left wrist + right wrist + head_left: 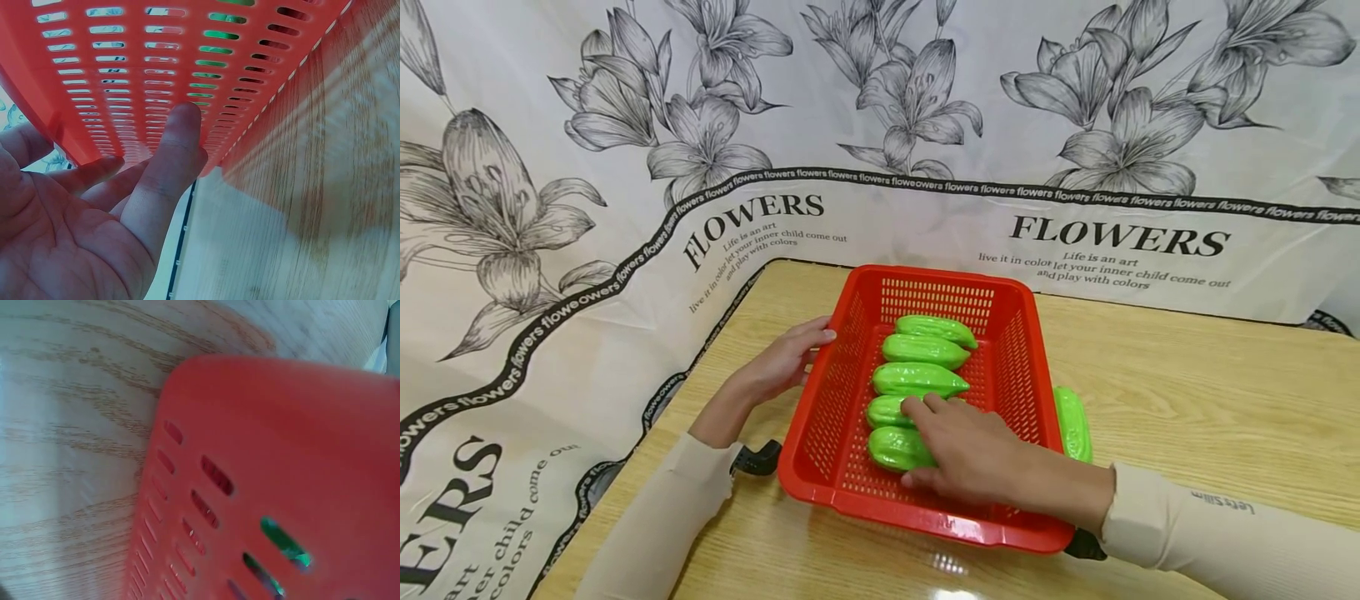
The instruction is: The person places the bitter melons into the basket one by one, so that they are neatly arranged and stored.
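Observation:
A red plastic basket with slotted walls stands on the table. Inside lie several glossy green bitter gourds in a row. At the near end of the row, my right hand holds the nearest gourd, thumb on its near side and fingers on its far side; the hand covers its right end. My left hand grips the basket's left rim, its fingers against the outer wall. The right wrist view shows the basket's outer corner, with green through its slots; the right hand is out of that view.
Another green gourd lies on the wooden table, just outside the basket's right wall. A white cloth printed with flowers hangs behind the table and along its left side.

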The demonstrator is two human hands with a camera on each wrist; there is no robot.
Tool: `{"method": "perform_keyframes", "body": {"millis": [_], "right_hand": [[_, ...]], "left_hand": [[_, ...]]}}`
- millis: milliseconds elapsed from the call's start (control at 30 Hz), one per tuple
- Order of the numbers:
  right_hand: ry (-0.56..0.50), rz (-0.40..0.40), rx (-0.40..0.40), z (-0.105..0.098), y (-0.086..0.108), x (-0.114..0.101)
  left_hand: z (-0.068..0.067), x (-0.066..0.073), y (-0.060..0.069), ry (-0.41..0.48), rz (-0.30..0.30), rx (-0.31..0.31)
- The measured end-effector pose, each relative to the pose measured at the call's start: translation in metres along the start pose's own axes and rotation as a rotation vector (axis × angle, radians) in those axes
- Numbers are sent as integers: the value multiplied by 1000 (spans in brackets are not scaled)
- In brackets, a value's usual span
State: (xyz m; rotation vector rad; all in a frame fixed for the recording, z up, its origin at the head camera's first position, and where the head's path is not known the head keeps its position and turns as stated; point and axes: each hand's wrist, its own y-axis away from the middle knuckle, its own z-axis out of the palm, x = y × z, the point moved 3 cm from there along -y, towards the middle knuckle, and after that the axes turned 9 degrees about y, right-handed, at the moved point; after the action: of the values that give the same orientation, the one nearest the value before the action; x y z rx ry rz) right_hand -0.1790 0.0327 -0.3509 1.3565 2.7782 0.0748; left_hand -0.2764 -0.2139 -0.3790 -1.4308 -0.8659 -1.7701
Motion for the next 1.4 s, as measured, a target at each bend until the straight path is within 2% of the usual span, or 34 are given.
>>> {"method": "perform_keyframes", "body": {"millis": [200,567,1133,1267,1400], "right_hand": [[45,30,16,-2,4,3],[84,31,23,-1,5,4],[102,39,41,-3,6,1],[108,45,93,-15,9,5],[95,62,216,-32,16,19]], "left_hand": [[0,-1,-1,2,-6,8],[2,0,-2,-6,1,7],[0,-2,0,-10,2,-15],[0,-2,0,-17,3,-12],[-1,-1,-1,-18,5,-9]]}}
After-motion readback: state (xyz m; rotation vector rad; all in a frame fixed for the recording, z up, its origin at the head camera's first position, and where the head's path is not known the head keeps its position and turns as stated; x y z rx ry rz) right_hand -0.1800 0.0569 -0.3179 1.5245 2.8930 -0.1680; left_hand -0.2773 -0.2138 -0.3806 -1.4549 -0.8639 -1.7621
